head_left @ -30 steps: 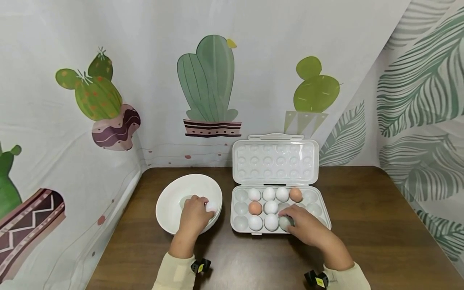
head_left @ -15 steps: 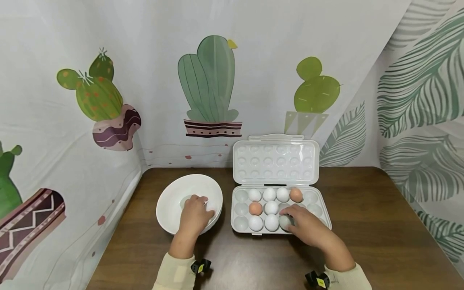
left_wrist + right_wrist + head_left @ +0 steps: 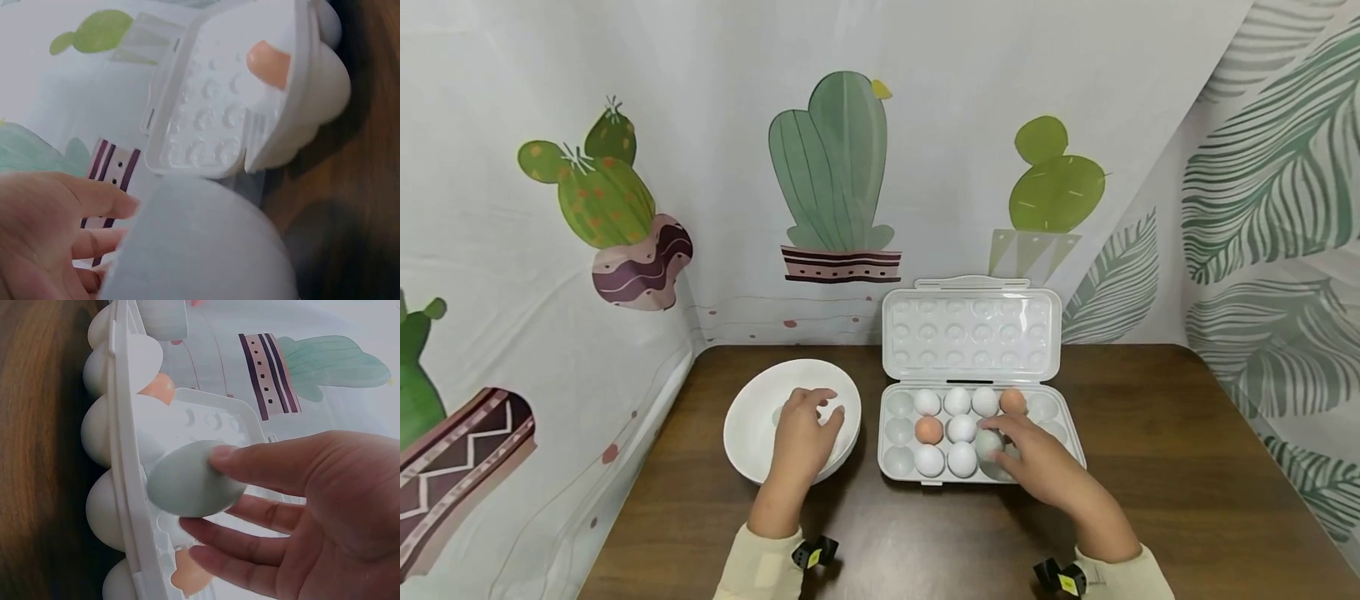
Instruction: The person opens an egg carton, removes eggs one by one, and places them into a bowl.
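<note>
Over the white bowl (image 3: 748, 408), my left hand (image 3: 801, 437) has its thumb and fingers spread apart, with no egg visible between them. A pale green egg (image 3: 778, 414) shows partly in the bowl behind the hand. The bowl wall (image 3: 206, 250) hides the left fingertips in the left wrist view. My right hand (image 3: 1041, 458) pinches another pale green egg (image 3: 989, 442) just above the front of the egg carton (image 3: 888, 473); the right wrist view shows this egg (image 3: 190, 481) between thumb and fingers.
Several white eggs (image 3: 962, 460) and two brown eggs (image 3: 928, 430) sit in the carton, whose raised lid (image 3: 971, 367) leans near the patterned cloth (image 3: 722, 167). Cups in its left column are unfilled. The brown table (image 3: 887, 533) extends around both containers.
My left hand has let go of a white egg in the bowl, and its fingers have spread and risen slightly. My right hand has lifted the pale green egg from the carton's front row.
</note>
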`<state>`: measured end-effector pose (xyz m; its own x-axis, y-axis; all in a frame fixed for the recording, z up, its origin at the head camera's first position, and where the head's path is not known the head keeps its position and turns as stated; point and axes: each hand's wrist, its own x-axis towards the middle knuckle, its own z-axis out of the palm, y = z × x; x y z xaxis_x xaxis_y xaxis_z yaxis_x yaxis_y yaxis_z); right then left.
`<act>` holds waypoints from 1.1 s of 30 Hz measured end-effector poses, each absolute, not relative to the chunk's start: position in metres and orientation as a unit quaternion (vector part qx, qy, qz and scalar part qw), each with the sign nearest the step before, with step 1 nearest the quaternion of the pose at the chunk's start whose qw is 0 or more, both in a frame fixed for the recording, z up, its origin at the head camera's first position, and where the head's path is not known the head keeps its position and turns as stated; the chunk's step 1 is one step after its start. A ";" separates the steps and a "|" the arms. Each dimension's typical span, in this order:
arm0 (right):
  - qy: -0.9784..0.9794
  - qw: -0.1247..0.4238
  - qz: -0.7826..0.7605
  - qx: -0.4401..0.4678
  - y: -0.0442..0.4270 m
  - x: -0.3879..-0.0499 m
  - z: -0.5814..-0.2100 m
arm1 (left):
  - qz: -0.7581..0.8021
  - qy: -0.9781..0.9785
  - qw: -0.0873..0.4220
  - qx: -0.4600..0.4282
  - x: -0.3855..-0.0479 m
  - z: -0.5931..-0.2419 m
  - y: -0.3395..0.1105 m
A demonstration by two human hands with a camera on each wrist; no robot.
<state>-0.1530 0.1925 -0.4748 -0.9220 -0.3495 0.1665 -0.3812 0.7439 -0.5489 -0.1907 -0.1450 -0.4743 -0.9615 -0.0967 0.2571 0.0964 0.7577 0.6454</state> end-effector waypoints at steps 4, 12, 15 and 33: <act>-0.927 0.052 0.311 0.204 0.191 -0.154 -0.476 | -0.383 -0.910 0.154 -0.026 -0.188 -0.469 -0.135; -0.911 0.095 0.331 0.227 0.187 -0.157 -0.478 | -0.400 -0.895 0.176 -0.095 -0.179 -0.465 -0.119; -0.900 0.111 0.349 0.239 0.185 -0.157 -0.478 | -0.398 -0.895 0.165 -0.117 -0.176 -0.465 -0.114; -0.853 0.084 0.452 0.248 0.164 -0.152 -0.473 | -0.401 -0.872 0.103 -0.263 -0.160 -0.472 -0.080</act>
